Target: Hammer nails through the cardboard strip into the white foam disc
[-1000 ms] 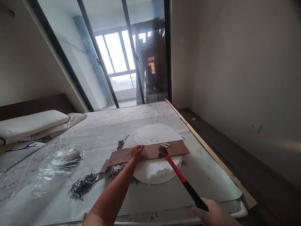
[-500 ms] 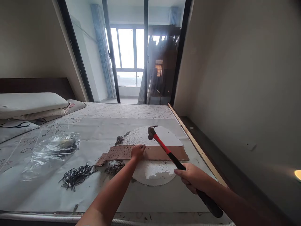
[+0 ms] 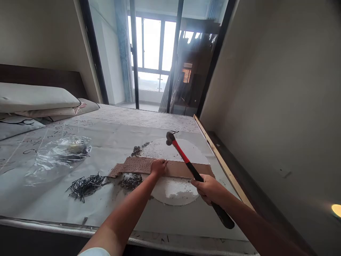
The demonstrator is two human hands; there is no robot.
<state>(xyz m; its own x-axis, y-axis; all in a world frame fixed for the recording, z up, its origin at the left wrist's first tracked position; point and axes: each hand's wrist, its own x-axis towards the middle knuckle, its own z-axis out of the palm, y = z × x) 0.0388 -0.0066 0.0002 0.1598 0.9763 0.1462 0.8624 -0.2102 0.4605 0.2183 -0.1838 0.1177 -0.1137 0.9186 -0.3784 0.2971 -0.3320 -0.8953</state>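
Observation:
My right hand (image 3: 209, 189) is wrapped round the handle of a hammer (image 3: 186, 161) with a red and black shaft; its steel head is raised above the white foam disc (image 3: 173, 192). My left hand (image 3: 158, 166) is pinched on a small nail that stands on a brown perforated board (image 3: 133, 165). The board lies across the foam disc. The hammer head hangs a little beyond and to the right of my left hand.
A pile of loose nails (image 3: 84, 185) lies left of the board, with a crumpled clear plastic bag (image 3: 60, 153) further left. Grey rubble (image 3: 130, 180) sits by the board. Pillows (image 3: 34, 99) are at the far left. A wooden strip (image 3: 223, 165) edges the surface on the right.
The hammer head has risen off the board into the air. My right hand has slid up the handle toward the middle. My left hand has kept its pinch on the board.

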